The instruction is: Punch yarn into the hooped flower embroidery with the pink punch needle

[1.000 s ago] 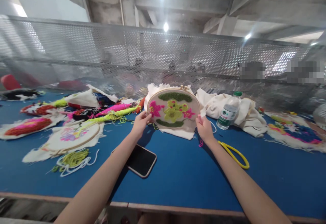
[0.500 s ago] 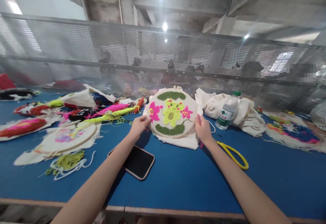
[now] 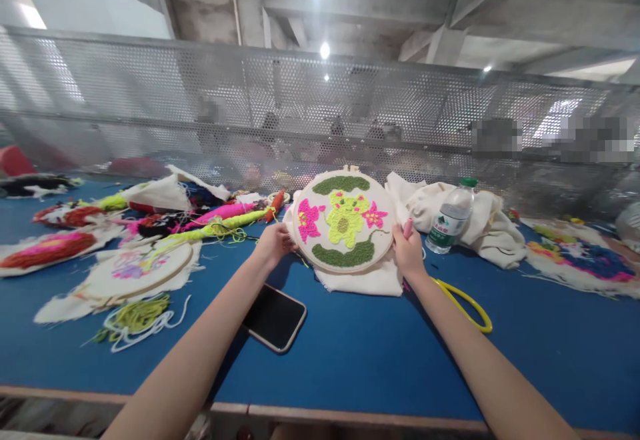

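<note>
Right of the embroidery hoop (image 3: 343,221), a bottle (image 3: 461,199) bears a blurred label (image 3: 443,228).

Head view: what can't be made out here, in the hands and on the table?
All in the head view:
Hooped embroidery: its back, hidden by its own front.
Pink object: its lower part, covered by the right hand.
Left hand: exact fingertip contact, too small and shadowed.
Phone: its far-left end, hidden by the left forearm.
Bottle: the label's small print, too small.
</note>
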Available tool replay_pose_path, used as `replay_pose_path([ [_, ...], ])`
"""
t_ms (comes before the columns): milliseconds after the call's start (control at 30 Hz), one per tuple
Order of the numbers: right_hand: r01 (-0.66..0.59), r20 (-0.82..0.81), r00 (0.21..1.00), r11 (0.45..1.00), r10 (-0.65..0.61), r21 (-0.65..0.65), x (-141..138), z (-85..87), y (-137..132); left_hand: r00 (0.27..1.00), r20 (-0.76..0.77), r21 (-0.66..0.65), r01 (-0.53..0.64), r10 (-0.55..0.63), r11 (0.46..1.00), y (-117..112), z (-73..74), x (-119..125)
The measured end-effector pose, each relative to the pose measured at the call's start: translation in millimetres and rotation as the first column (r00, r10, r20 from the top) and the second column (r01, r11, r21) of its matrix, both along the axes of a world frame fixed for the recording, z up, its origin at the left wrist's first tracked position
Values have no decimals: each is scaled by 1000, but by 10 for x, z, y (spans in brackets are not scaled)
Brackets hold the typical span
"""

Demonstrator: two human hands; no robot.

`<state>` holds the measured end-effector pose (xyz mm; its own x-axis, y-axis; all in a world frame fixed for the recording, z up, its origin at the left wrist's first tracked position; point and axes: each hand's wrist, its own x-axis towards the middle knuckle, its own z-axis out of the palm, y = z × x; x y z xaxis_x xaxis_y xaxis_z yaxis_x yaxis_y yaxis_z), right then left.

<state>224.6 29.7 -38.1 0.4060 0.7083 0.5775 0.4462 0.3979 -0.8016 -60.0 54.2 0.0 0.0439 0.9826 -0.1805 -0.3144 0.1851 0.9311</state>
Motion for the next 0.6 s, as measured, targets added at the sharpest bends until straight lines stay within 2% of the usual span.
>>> replay_pose_path([
  [133,37,6,999,999,-37,23,-46,70,-64,995,99,21,16,-18,1000,-59,74,10],
  [267,83,21,996,995,-84,57,-63,104,-104,984,156,91,73,-86,993,-118,89,70],
  [600,77,110,991,996,-81,43,-64,85,-110,997,47,191,54,-64,980,-92,24,92],
])
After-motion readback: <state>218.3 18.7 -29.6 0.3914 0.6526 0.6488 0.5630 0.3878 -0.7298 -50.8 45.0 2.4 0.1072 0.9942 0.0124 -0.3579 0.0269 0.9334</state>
